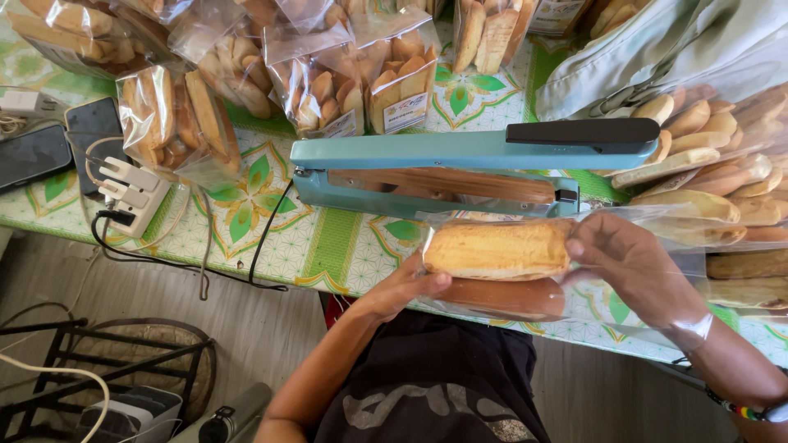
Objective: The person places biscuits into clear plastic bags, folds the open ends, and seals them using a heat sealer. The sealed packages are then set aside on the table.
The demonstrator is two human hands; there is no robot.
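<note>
- Currently both hands are holding a clear plastic bag (501, 271) of long golden bread pieces just above the near edge of the table (328, 246).
- The left hand (406, 287) is gripping the bag's left end, thumb lying on the upper bread piece.
- The right hand (632, 267) is closing around the bag's right end, fingers curling over the plastic.
- A blue heat sealer (460, 168) with a black handle is sitting at twelve o'clock from the bag, just beside it, its arm raised.
- Sealed packs of bread (328, 74) are standing in a row at eleven o'clock, beyond the sealer.
- Loose bread pieces in a big clear bag (722, 164) are lying at two o'clock.
- A white power strip (131, 193) and two dark phones (49, 143) are resting at nine o'clock, well apart from the hands.
</note>
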